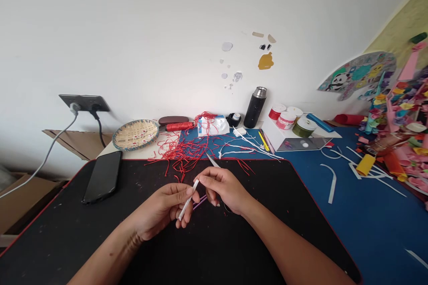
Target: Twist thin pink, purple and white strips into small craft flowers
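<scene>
Above the black desk mat [234, 254], my left hand [170, 205] pinches a narrow white folded strip [186, 205] between thumb and fingers. My right hand [222, 187] is closed at the strip's upper end, thumb and forefinger pressed on it. Purple strands [199, 202] show between the two hands; whether they are held or lie on the mat I cannot tell. A pointed metal blade [212, 160] sticks out behind my right hand, and the rest of it is hidden.
Red cords [187, 156] lie tangled behind the hands. A phone [103, 177] and a woven basket [135, 134] are at left. A black flask [255, 109], lidded jars [305, 127] and white paper strips [331, 182] are toward the right, beside colourful paper flowers [401, 120].
</scene>
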A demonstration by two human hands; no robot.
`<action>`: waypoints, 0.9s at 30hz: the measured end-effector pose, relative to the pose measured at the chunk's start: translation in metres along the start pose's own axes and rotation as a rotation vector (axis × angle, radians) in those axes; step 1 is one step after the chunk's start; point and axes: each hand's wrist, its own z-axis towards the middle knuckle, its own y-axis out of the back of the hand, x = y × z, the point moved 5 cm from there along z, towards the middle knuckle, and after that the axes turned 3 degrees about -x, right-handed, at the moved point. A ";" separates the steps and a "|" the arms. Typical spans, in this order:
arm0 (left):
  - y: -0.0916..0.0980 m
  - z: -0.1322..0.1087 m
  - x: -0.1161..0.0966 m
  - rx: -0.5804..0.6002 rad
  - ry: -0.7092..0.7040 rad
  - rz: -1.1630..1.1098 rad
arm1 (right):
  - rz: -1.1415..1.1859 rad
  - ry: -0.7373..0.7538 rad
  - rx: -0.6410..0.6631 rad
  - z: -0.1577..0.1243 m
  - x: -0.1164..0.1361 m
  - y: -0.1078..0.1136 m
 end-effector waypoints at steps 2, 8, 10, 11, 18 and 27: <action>0.001 0.001 0.001 0.000 0.001 0.010 | 0.002 -0.005 0.004 0.000 -0.001 0.000; 0.001 0.001 0.004 -0.006 0.007 0.037 | -0.007 0.012 0.029 0.000 -0.002 -0.001; 0.001 0.001 0.004 -0.007 0.008 0.041 | 0.004 0.015 0.035 0.000 -0.002 -0.002; 0.001 0.001 0.004 -0.007 0.009 0.043 | 0.012 0.016 0.036 0.000 -0.002 -0.002; -0.001 0.002 0.003 -0.002 0.001 0.052 | -0.052 0.026 0.030 0.000 -0.001 -0.001; -0.003 0.002 0.003 0.008 -0.017 0.069 | -0.075 0.027 0.030 0.000 -0.003 0.000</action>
